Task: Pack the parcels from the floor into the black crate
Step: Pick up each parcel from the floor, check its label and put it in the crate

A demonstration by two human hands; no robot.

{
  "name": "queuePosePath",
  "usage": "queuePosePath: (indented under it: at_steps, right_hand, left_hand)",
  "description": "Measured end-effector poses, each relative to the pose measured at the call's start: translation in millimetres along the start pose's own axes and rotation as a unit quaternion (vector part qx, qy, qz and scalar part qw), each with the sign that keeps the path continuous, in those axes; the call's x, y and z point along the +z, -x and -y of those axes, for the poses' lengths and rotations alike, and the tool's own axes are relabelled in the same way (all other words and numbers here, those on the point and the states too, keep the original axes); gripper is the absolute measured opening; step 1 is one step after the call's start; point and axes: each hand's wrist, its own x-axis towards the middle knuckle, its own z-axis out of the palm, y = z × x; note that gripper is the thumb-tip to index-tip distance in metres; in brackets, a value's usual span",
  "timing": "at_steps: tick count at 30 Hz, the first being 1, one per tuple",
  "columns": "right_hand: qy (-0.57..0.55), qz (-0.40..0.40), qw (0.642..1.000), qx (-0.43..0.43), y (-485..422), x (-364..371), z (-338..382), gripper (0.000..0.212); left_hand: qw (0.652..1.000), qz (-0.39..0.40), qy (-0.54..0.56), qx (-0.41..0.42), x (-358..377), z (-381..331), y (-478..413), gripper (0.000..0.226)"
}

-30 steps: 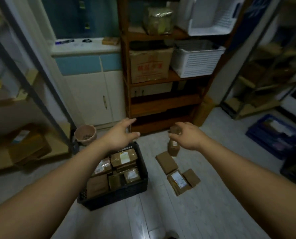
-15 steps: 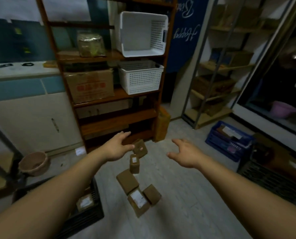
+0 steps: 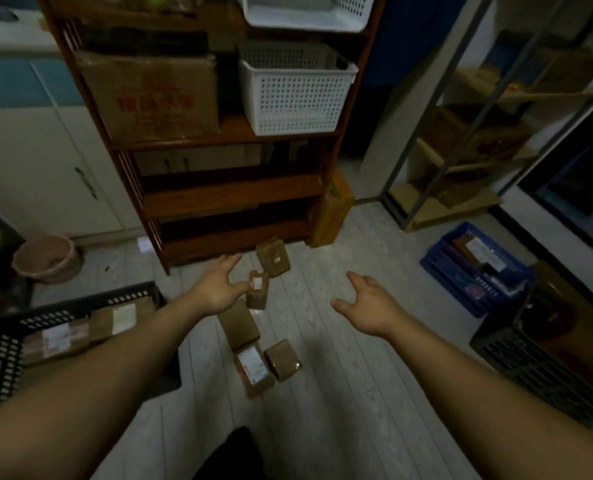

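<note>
Several brown parcels lie on the pale plank floor in front of me: a small upright one, one leaning by the shelf foot, a flat one, a labelled one and a square one. My left hand hovers open right beside the small upright parcel, thumb close to it. My right hand is open over bare floor, to the right of the parcels. The black crate stands at the left with parcels inside; my left forearm covers part of it.
A wooden shelf unit with a cardboard box and white baskets stands just behind the parcels. A blue crate and another black crate sit at the right, a pink bucket at the left.
The view has swung right, away from the black crate, and tilted down toward the floor parcels. Both hands stay open; my left hand now hovers beside the small upright parcel.
</note>
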Motion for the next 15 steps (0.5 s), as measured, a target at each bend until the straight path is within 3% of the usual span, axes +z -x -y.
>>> queuePosePath:
  at_steps: [4,8,11,15]
  right_hand:
    - [0.004,0.044,0.999,0.022,-50.0,4.1,-29.6,0.082]
    - [0.002,0.086,0.996,0.027,-100.4,17.3,-54.8,0.085]
    - [0.017,0.132,0.991,0.007,-142.3,34.6,-72.8,0.088]
    - [0.053,0.215,0.975,-0.021,-197.8,69.0,-101.4,0.088]
  left_hand:
    - [0.998,0.041,-0.004,-0.054,30.6,2.8,-42.2,0.073]
    - [0.993,0.058,-0.005,-0.099,59.3,3.1,-67.4,0.057]
    - [0.988,0.056,0.009,-0.145,89.4,17.4,-84.8,0.067]
    - [0.959,0.026,0.028,-0.282,148.1,46.8,-100.2,0.079]
